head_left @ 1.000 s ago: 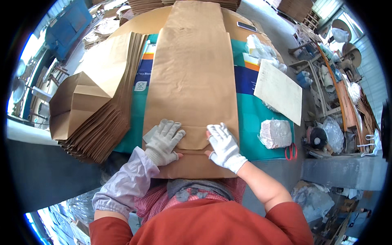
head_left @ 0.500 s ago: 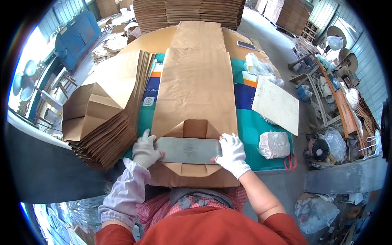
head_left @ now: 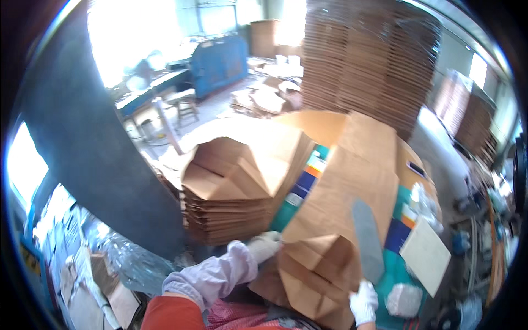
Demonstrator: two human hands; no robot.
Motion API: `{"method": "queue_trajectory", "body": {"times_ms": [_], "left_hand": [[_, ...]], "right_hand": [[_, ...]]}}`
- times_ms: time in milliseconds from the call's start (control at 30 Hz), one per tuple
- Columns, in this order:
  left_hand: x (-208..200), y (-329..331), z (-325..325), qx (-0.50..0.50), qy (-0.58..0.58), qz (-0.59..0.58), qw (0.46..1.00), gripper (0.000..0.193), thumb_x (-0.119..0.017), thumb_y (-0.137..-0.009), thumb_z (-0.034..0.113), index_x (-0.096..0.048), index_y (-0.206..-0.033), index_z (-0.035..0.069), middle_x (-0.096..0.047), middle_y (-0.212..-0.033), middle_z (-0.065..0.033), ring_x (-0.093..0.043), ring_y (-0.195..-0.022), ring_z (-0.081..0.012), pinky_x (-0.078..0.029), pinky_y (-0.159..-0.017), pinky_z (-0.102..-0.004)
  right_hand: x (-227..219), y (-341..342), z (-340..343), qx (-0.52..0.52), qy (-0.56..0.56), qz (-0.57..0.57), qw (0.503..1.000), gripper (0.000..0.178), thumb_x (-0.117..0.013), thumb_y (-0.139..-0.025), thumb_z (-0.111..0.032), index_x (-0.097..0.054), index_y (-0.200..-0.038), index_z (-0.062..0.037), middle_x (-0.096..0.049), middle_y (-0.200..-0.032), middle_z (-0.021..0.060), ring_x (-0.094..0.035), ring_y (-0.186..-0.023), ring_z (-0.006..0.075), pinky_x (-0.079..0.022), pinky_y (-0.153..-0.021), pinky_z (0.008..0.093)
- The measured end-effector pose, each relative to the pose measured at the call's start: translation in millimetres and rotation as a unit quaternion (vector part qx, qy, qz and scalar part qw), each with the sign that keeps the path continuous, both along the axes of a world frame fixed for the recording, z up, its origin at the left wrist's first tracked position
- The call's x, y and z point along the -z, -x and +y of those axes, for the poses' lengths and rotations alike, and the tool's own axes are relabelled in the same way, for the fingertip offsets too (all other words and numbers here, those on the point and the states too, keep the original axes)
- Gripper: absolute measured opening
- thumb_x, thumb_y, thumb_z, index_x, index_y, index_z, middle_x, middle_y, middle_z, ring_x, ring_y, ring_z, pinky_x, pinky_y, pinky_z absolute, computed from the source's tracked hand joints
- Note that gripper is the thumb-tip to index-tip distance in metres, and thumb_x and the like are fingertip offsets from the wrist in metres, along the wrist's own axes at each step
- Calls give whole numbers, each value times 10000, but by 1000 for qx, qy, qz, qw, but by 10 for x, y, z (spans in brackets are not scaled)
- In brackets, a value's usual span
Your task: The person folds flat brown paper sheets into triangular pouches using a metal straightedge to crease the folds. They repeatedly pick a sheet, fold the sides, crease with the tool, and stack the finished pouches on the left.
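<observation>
A large brown paper bag (head_left: 330,192) lies lengthwise before me, its near end folded out into a diamond-shaped bottom (head_left: 316,275). My left hand (head_left: 265,246), in a white glove, is at the bag's left edge beside a pile of similar bags; its fingers are smeared by motion. At the near right, my white-gloved right hand (head_left: 363,301) is closed at the lower end of a flat grey metal plate (head_left: 367,239). The plate now points away from me, along the right side of the bag. Blur hides how the fingers grip it.
The stack of folded paper bags (head_left: 228,212) stands at left. Right of the work lie a pale board (head_left: 426,256), a white wrapped block (head_left: 404,300), crumpled clear plastic (head_left: 423,203) and a phone (head_left: 416,169). Tall brown stacks (head_left: 368,60) rise behind.
The view has swung left. The plate has come off the bag's near end and turned from crosswise to lengthwise in my right hand. My left hand has left the plate.
</observation>
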State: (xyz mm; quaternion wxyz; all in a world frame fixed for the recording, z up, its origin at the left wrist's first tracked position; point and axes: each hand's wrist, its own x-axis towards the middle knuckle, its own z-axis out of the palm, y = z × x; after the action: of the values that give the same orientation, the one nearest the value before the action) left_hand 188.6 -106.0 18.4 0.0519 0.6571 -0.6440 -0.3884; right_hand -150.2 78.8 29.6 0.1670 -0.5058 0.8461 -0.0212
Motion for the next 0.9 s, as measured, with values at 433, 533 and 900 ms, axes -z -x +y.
{"method": "queue_trajectory", "body": {"times_ms": [433,533,900], "left_hand": [[-2400,-2289,-2202,-142,392,-172,893,252,-598,-998,288,-723,-1074,82,-727,-1054,-227,-692,-1046,-395,-549,-913,-455],[-1510,-3547,-2312,-179,363,-255,878,269,-576,-1014,265,-710,-1119,57,-720,-1135,-221,-697,-1073,-379,-552,-927,-451],[-782,-3844,-1736,-213,361,-260,870,307,-609,-947,123,-683,-1231,34,-703,-1221,-201,-686,-1140,-334,-542,-996,-420]], "right_hand": [[-933,-1977,-3062,-183,307,-355,864,449,-575,-945,-148,-627,-1391,-129,-715,-1236,204,-675,-1171,365,-530,-986,406],[-974,-2705,-3099,-257,198,-256,911,411,-583,-949,-202,-648,-1355,-183,-706,-1240,194,-659,-1167,404,-516,-1011,467],[6,-2056,-1936,-383,226,-165,881,549,-729,-900,-349,-637,-1311,3,-586,-1458,183,-584,-1296,341,-485,-1083,415]]}}
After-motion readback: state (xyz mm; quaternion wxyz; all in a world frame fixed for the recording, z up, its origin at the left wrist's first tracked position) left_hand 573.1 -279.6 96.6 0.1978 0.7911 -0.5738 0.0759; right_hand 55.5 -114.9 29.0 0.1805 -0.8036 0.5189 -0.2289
